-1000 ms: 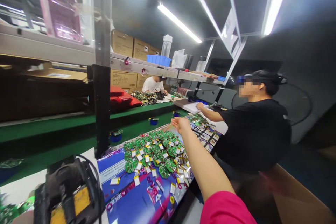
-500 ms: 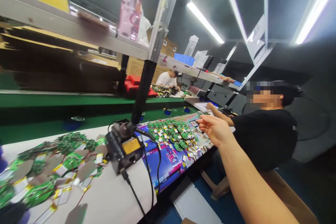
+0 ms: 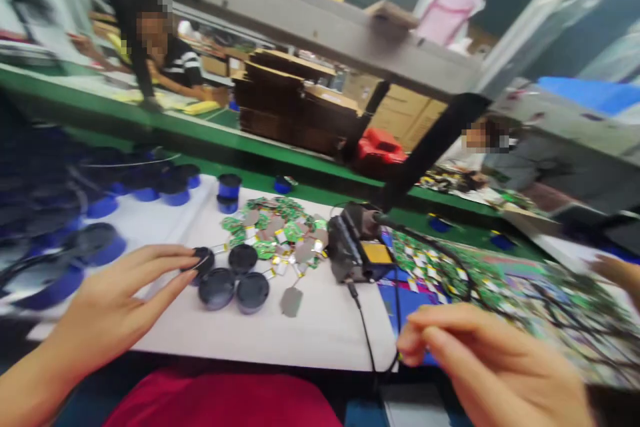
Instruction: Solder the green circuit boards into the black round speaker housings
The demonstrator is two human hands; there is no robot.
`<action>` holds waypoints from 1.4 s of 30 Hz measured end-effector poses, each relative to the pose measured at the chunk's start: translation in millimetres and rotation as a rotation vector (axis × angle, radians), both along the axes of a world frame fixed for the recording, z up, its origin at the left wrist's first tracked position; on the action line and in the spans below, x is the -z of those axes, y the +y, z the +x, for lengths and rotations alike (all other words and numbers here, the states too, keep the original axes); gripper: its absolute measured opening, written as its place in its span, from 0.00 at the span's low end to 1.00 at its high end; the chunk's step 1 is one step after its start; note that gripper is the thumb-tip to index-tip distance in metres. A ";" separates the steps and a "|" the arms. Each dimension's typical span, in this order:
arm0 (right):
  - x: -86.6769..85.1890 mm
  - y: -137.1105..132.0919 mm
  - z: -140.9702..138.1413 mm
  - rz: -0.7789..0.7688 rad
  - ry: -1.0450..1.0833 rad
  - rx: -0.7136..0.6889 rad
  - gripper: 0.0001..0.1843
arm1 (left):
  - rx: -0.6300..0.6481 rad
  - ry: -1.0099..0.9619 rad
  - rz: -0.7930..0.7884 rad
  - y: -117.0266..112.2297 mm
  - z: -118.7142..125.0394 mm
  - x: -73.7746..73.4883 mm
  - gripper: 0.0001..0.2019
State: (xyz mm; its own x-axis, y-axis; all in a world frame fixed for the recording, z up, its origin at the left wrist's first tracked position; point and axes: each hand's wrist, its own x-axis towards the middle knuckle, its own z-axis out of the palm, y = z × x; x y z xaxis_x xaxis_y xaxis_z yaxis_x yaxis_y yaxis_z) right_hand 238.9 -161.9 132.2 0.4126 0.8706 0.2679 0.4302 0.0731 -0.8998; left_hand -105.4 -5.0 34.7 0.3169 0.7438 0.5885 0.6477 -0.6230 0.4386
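Note:
My left hand [image 3: 123, 293] is at the left, its thumb and fingertips closed on the edge of a round black cap [image 3: 204, 265] on the white work surface. Close beside it sit three more caps, dark and round, one of them a black cap [image 3: 253, 291] at the front right. My right hand [image 3: 493, 363] is over the front edge at the right, slightly blurred, fingers curled in and thumb against them. Whatever lies between those fingertips, if anything, is hidden. Green circuit boards [image 3: 280, 217] with small white-and-yellow parts lie heaped behind the caps. A flat grey piece [image 3: 292, 301] lies alone.
A black soldering station [image 3: 353, 247] with cables stands mid-table. More boards [image 3: 425, 257] cover the blue mat on the right. Many blue-and-black round housings [image 3: 97, 243] crowd the left. An overhead shelf [image 3: 300, 20] and its post cross the view. Co-workers sit beyond; another person's hand [image 3: 617, 273] shows at right.
The view has swung left, from the co-worker at the right to the area in front of me. My right hand has drawn back from its outstretched reach, and its fingers are more curled. My left hand is now in clear view.

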 end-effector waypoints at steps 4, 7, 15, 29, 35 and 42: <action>44.2 32.1 -39.5 -0.206 0.108 -0.354 0.13 | -0.129 -0.018 0.046 -3.8 -7.7 -14.0 0.10; 78.1 53.3 -61.4 -0.270 0.206 -0.409 0.19 | -0.235 -0.036 0.043 -0.6 -23.6 -19.3 0.10; 146.3 74.8 -105.5 -0.298 0.046 -0.497 0.19 | -0.129 0.232 -0.211 24.4 -36.1 -18.7 0.14; 102.1 132.8 -153.7 0.497 -0.536 -0.571 0.32 | 0.192 0.341 0.038 26.0 -21.8 -34.5 0.12; 55.4 185.8 -154.8 0.428 -0.331 -0.690 0.09 | 0.208 0.243 0.353 38.4 -59.6 -74.7 0.10; -20.4 194.3 -78.6 0.213 -0.250 -0.461 0.14 | -0.211 0.188 0.454 88.7 -152.5 -112.2 0.13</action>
State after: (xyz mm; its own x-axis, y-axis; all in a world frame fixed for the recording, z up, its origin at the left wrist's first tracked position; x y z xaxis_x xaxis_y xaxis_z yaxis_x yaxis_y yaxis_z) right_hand 160.3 32.5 152.6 -0.0966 0.8614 0.4986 0.5090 0.4733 -0.7190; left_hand -257.9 83.7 146.9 0.3184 0.4866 0.8135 0.8210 -0.5706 0.0199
